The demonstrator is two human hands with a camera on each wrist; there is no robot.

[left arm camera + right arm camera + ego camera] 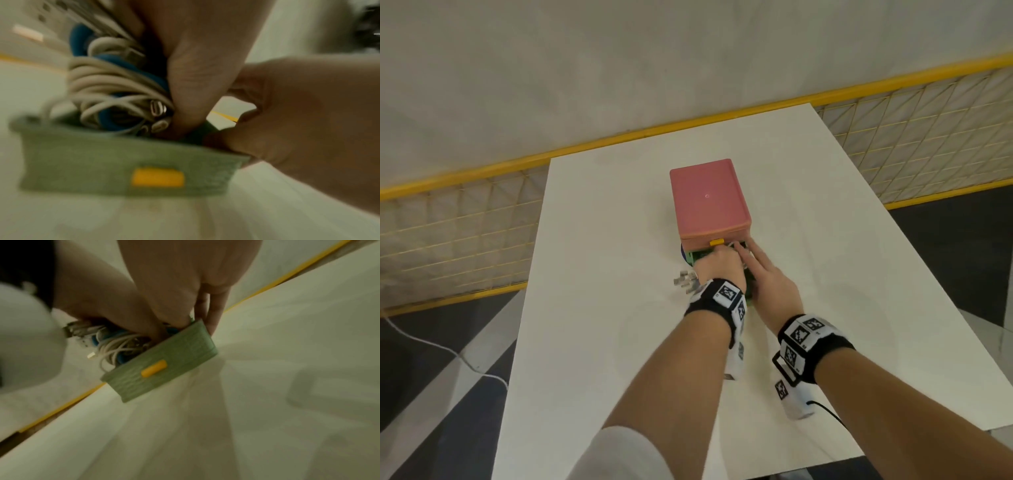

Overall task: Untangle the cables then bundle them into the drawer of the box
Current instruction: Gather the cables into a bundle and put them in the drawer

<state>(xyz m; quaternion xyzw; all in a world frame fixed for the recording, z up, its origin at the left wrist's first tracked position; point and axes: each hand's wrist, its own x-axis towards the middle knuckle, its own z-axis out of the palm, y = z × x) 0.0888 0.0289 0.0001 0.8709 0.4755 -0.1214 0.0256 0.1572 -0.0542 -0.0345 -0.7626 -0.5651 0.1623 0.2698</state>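
A pink box (709,198) stands mid-table with its green drawer (164,356) pulled out toward me; the drawer front carries a yellow handle (158,178). A bundle of white and blue cables (107,84) lies in the drawer and bulges over its left rim. Metal plugs (686,282) stick out past that side. My left hand (717,267) reaches down into the drawer, fingers curled onto the bundle (115,345). My right hand (748,255) lies beside it with straight fingers (213,318) along the drawer's right wall. The drawer's inside is mostly hidden in the head view.
The white table (599,274) has its left edge close to the box and more bare top on the right. A yellow mesh fence (465,233) runs behind and to the left. A white cord (431,346) trails on the dark floor at left.
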